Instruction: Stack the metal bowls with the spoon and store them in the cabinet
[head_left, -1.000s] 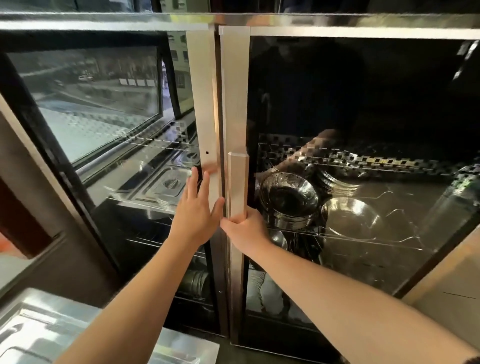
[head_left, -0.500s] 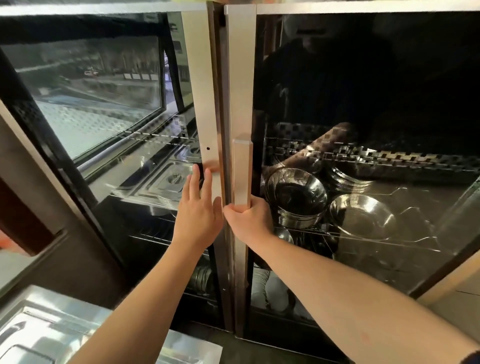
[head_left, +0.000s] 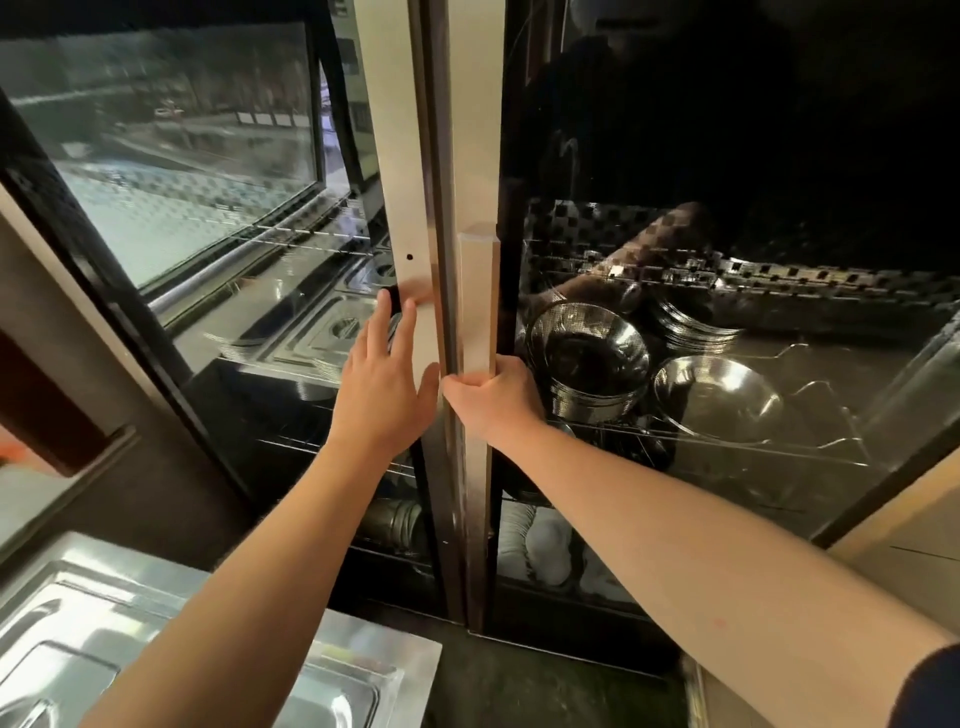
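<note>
The cabinet (head_left: 441, 156) stands straight ahead, its two glass doors meeting at the middle. The left hand (head_left: 382, 395) lies flat on the left door's frame (head_left: 400, 208), just left of the seam. The right hand (head_left: 493, 397) wraps the lower end of the upright handle (head_left: 479, 301) on the right door, just right of the seam. Behind the right door's glass, a stack of bowls (head_left: 589, 364) sits on a wire shelf (head_left: 727, 447), with a single bowl (head_left: 717, 400) to its right. A metal tray (head_left: 130, 649) lies at lower left, before the cabinet.
</note>
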